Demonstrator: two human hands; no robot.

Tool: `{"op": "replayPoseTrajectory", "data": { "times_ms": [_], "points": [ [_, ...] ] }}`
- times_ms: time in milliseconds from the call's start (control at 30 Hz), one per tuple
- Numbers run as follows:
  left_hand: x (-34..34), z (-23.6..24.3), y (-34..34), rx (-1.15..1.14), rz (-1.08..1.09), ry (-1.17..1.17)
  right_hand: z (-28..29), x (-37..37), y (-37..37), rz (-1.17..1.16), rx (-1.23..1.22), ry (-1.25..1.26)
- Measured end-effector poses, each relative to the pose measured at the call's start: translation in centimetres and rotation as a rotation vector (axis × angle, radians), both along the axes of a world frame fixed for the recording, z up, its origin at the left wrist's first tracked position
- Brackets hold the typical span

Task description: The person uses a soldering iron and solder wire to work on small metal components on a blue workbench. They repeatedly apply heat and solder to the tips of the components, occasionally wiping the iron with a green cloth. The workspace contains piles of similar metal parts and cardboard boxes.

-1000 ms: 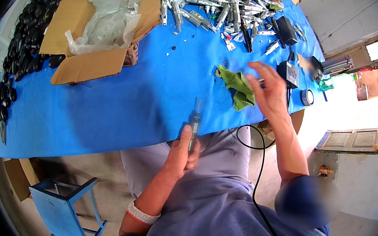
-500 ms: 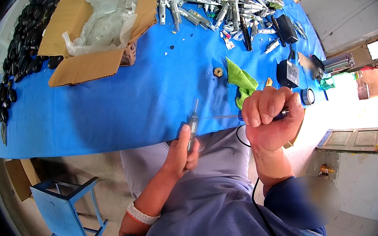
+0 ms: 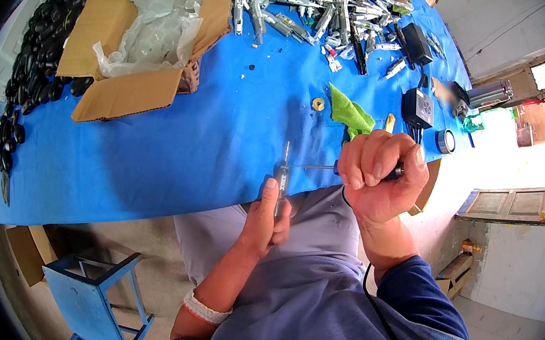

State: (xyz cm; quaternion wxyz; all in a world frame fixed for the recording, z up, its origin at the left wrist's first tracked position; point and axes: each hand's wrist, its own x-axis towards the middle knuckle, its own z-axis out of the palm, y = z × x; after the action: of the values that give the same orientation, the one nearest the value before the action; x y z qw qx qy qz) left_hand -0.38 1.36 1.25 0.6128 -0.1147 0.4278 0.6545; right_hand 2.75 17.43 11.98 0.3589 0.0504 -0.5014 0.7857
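Observation:
My left hand (image 3: 265,219) is closed around a slim grey metal mechanism (image 3: 282,185), held upright with a thin rod pointing away from me. In my right hand (image 3: 380,174) is a screwdriver (image 3: 318,167), its dark handle inside my fist and its thin shaft pointing left. The shaft's tip lies at the upper part of the mechanism; whether it touches cannot be made out. Both hands are over the near edge of the blue-covered table (image 3: 203,151). A green cloth (image 3: 350,113) lies just beyond my right hand, with a small yellowish ring (image 3: 318,104) to its left.
Many similar metal mechanisms (image 3: 307,5) are heaped at the back. An open cardboard box (image 3: 129,95) with clear plastic stands left of them, beside black handle-like parts (image 3: 39,69). Right lie a black adapter (image 3: 417,108) and a tape roll (image 3: 445,141). A blue chair (image 3: 89,305) stands lower left.
My right hand has shifted slightly left with the screwdriver, bringing its tip to the mechanism. My left hand still holds the mechanism and has barely moved.

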Motion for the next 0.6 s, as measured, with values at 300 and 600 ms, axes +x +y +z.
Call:
{"op": "replayPoseTrajectory", "data": {
  "times_ms": [300, 600],
  "points": [
    [-0.11, 0.15, 0.04, 0.000, -0.010, -0.004, -0.22, -0.34, -0.08, 0.017, 0.144, -0.072],
    [0.04, 0.56, 0.04, 0.002, 0.019, 0.003, -0.27, -0.51, -0.15, 0.044, -0.029, -0.006]
  ]
}}
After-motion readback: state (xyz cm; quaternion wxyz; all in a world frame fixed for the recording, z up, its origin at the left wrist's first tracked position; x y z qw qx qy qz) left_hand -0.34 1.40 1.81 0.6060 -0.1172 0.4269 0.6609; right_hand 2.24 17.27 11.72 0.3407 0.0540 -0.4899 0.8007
